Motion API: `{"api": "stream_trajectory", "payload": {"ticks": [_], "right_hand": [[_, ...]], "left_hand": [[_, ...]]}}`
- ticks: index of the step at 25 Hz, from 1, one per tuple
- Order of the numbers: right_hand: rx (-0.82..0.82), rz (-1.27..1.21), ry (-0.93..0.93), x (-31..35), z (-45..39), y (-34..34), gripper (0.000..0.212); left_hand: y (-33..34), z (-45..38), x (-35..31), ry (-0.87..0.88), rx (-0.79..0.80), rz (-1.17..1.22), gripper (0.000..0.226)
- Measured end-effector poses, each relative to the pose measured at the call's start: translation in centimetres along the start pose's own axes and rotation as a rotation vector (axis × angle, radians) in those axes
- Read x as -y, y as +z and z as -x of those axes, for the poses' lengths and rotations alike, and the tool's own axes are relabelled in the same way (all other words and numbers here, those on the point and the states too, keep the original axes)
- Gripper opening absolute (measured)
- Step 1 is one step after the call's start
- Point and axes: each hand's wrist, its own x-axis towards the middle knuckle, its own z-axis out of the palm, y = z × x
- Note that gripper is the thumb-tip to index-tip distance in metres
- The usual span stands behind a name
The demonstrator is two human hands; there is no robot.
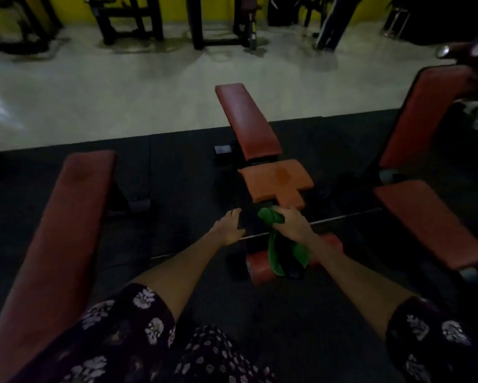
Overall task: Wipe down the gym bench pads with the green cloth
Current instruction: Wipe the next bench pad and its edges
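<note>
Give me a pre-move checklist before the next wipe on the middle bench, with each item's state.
1. Green cloth in hand: ok, the right hand grips it bunched, its tail hanging over the roller pad.
2. Cloth on a pad: not ok, it sits at the near tip of the seat pad, over the dark frame.
3. Left hand free: ok, holding nothing, fingers relaxed by the frame.
4. Seat pad unobstructed: ok.
5. Back pad unobstructed: ok.
6. Pads already clean: cannot tell, too dim.
</note>
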Motion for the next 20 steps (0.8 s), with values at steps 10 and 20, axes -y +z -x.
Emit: {"api": "stream_trajectory", "payload": {"ticks": [10,20], "right_hand": [[-0.13,-0.091,0.382,3.3,2.8,4.4,0.051],[-0.136,-0.148,0.509,6.6,4.2,9.4,0.049]], "left_hand": [[-1.7,-2.8,3.2,0.321,0.23,-0.21,0.07],[-0.8,-1.9,7.4,0.356,0.275,-0.192,0.072]]}}
